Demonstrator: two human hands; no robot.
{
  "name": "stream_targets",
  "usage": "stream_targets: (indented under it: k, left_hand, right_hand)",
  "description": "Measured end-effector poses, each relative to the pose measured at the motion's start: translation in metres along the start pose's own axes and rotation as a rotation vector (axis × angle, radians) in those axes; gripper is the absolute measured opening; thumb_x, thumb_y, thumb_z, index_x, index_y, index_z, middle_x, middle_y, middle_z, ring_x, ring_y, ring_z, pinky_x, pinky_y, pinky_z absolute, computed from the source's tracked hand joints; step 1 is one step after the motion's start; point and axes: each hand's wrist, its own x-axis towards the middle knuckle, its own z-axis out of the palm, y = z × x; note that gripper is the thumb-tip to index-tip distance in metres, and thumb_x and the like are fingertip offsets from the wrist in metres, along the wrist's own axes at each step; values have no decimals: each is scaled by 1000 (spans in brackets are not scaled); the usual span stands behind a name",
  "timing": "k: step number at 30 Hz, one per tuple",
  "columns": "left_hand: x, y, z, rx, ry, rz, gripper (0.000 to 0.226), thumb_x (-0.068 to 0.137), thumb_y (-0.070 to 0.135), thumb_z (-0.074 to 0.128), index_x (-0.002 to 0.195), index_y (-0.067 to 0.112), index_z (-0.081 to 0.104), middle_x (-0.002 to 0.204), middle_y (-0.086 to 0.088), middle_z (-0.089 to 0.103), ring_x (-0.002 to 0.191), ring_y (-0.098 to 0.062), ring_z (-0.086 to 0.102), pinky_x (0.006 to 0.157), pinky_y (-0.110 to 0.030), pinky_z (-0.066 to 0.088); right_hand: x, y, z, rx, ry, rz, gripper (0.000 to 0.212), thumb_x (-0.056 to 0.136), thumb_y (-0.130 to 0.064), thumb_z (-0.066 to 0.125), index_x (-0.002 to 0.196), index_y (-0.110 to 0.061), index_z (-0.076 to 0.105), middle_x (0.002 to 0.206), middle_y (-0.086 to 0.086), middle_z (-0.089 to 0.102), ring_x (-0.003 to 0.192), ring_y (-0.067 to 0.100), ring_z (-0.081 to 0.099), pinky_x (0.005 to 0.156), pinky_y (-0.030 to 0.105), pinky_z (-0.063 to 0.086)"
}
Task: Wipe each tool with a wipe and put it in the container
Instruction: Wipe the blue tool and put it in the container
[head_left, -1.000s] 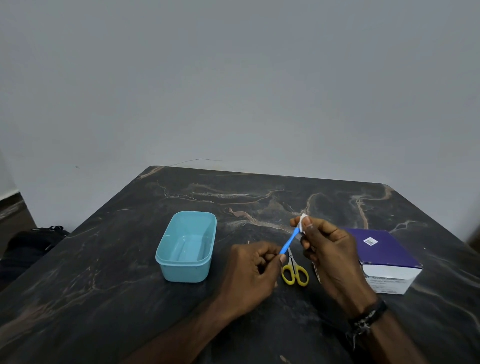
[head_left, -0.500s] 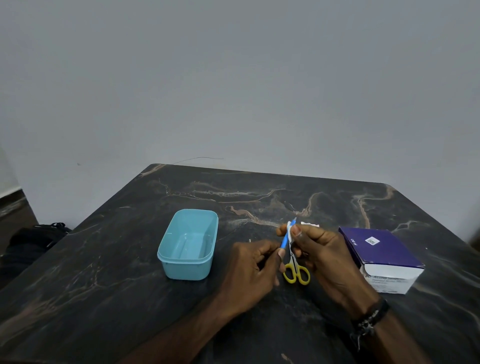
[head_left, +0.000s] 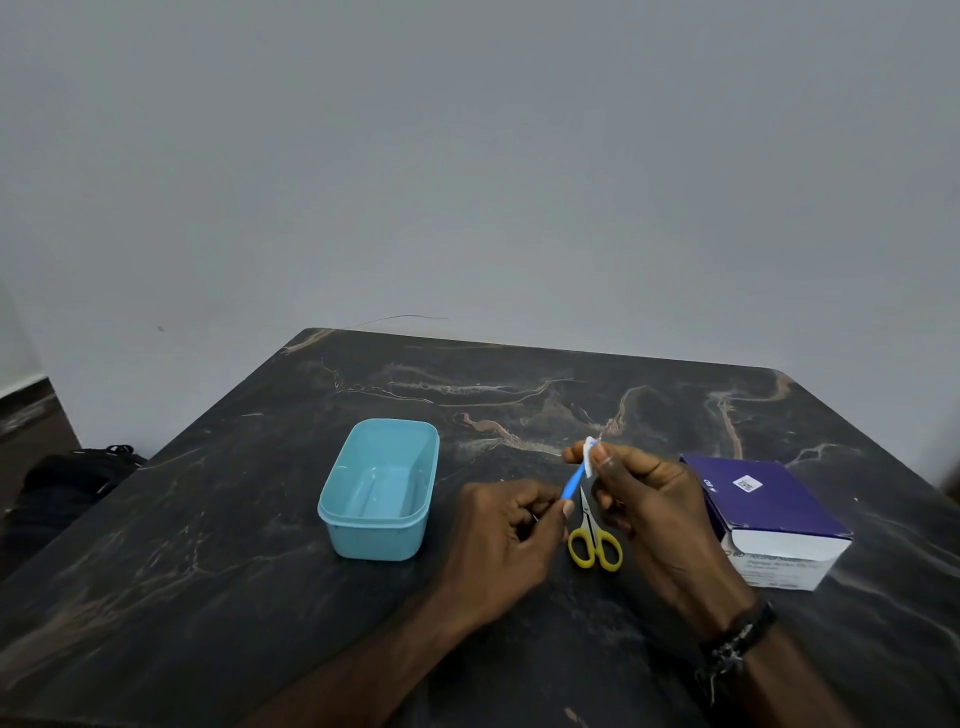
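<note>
My left hand (head_left: 506, 540) pinches the lower end of a thin blue tool (head_left: 572, 484) that slants up to the right. My right hand (head_left: 649, 514) pinches a small white wipe (head_left: 590, 456) folded around the tool's upper end. Small scissors with yellow handles (head_left: 595, 546) lie on the dark marble table (head_left: 208, 571) just below and between my hands. A light blue open container (head_left: 382, 491) stands to the left of my left hand, with nothing visible inside it.
A purple and white box of swabs (head_left: 769, 514) sits to the right of my right hand. A dark bag (head_left: 67, 483) lies on the floor past the table's left edge. A grey wall stands behind the table.
My right hand slid the wipe down the blue tool toward my left hand, then back up to its upper end. My left hand kept its hold.
</note>
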Motion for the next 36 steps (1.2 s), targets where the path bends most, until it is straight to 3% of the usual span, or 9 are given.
stream_targets:
  k: [6,9,12,17,21,24,27,33,36]
  left_hand:
    - [-1,-3,2,48,50,48,8,86,21,69,82,18,74,57,2,64,47,-16,57,44,-38,48]
    - [0,-2,1,93,182,129,8,85,19,70,79,15,73,59,4,61,51,-12,55,47,-35,46]
    - [2,2,-2,40,315,170,3,85,16,72,82,16,74,62,8,62,54,-8,57,49,-29,47]
    - [4,9,-2,-129,450,92,14,85,30,67,72,26,68,51,1,60,40,-20,53,39,-36,43]
    - [5,8,-3,-129,493,46,24,92,30,62,70,21,60,52,-10,55,43,-25,51,41,-34,43]
    - [7,7,-6,-64,524,37,28,94,34,56,69,21,56,52,-10,50,45,-30,47,43,-42,41]
    - [8,4,-7,-45,490,18,30,94,37,54,69,20,55,54,-7,49,47,-28,46,44,-43,41]
    - [6,1,-3,-17,337,38,31,94,35,53,72,15,60,54,7,48,49,-12,45,47,-37,41]
    - [5,1,-2,11,317,64,25,94,28,54,76,14,64,59,15,53,53,-5,50,52,-21,40]
  right_hand:
    - [1,-1,0,30,28,-1,23,92,-13,56,92,3,72,68,6,63,51,8,39,43,14,35]
    - [2,-3,-1,37,-25,38,24,91,-18,56,87,-4,74,56,5,47,47,5,37,42,13,32]
    - [1,-4,-2,86,-86,109,22,84,-23,59,87,-5,72,54,3,45,46,5,38,41,14,31]
    - [-5,-7,0,-36,-224,162,34,79,-26,61,93,3,71,51,-5,52,46,3,40,41,13,31]
    - [-8,-9,3,-167,-319,166,32,79,-28,65,91,0,74,57,-3,59,48,5,42,41,15,28]
    - [-6,-10,3,-203,-222,144,30,80,-30,64,91,-5,76,55,-6,58,49,5,43,42,17,29]
    - [-4,-11,0,-175,-136,111,30,82,-31,60,94,-8,76,55,-6,56,50,5,44,43,19,29]
    - [-10,-12,7,-168,-235,107,24,79,-29,62,86,-11,75,53,-2,53,46,5,44,42,15,32]
    - [-12,-14,8,-211,-313,103,26,80,-28,62,87,-5,73,51,-3,56,43,5,44,40,15,32]
